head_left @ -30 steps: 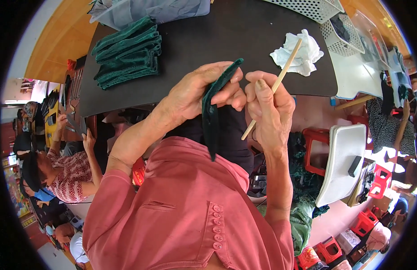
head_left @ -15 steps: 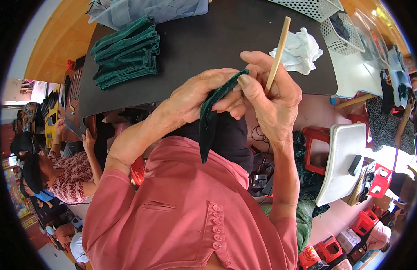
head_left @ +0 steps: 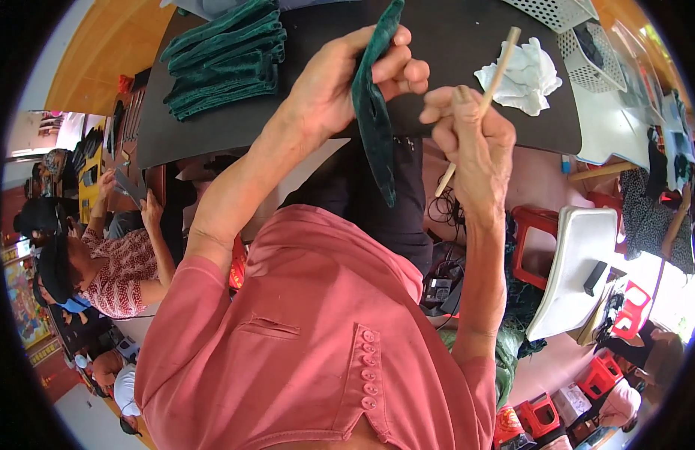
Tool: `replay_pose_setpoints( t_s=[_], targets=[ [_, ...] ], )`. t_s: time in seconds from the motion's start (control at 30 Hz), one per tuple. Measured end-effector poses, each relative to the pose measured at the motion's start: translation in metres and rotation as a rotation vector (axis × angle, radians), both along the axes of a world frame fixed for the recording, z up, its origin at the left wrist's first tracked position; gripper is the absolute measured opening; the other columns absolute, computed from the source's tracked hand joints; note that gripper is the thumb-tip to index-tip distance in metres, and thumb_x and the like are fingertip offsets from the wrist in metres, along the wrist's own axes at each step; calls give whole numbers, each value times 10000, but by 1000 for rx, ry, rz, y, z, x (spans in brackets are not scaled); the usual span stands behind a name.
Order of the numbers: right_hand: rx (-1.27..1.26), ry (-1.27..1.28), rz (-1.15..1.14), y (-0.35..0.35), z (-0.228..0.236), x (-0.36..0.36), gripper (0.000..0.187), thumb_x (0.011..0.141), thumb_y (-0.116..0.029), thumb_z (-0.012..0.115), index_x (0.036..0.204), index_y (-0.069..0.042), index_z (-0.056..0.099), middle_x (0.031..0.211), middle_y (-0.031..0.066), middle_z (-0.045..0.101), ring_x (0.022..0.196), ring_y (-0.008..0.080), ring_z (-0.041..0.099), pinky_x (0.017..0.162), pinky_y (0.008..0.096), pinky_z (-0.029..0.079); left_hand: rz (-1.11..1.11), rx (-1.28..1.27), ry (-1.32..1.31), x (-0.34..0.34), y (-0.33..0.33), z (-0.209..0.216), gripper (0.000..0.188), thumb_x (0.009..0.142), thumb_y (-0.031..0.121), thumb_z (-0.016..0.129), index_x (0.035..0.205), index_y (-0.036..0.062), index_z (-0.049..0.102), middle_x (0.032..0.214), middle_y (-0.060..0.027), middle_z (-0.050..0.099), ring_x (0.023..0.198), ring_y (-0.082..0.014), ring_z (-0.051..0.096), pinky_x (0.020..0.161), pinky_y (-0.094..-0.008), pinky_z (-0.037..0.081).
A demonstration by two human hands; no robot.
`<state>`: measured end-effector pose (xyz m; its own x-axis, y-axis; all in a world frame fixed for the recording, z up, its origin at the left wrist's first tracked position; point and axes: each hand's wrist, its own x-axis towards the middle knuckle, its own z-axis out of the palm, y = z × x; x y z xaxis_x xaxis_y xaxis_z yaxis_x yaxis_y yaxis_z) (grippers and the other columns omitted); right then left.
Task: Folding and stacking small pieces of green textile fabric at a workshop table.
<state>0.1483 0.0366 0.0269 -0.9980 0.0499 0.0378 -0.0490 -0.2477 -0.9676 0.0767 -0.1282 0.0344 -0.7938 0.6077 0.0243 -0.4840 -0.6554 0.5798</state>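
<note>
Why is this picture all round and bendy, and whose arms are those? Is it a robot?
No robot here! Those are a person's own bare arms. The camera sits on their head and looks down, so you see nearly what they see. Its very wide lens makes straight edges look curved.

The left hand holds a dark green velvety strip, with one end hanging down. The right hand grips a thin, pale stick. The two hands are apart.

On the dark table, a pile of green velvety pieces lies on the left, and a crumpled white cloth lies on the right.
</note>
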Motion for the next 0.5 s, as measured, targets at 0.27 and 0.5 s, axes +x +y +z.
replay_pose_setpoints(
  t_s=[0.27,0.5],
  targets=[
    [60,18,61,-5,-12,22,346,954,-290,485,924,22,629,714,26,568,524,23,354,467,175,270,33,92,-19,-14,-6,-1,154,939,151,432,936,5,481,537,-32,373,751,-199,462,799,-341,445],
    [337,200,-139,-19,-28,54,403,629,-57,793,985,-31,604,687,-16,510,527,45,421,484,193,345,12,235,-85,-17,-7,7,242,926,194,467,888,-22,571,658,-120,557,794,-268,532,753,-388,455]
  ],
)
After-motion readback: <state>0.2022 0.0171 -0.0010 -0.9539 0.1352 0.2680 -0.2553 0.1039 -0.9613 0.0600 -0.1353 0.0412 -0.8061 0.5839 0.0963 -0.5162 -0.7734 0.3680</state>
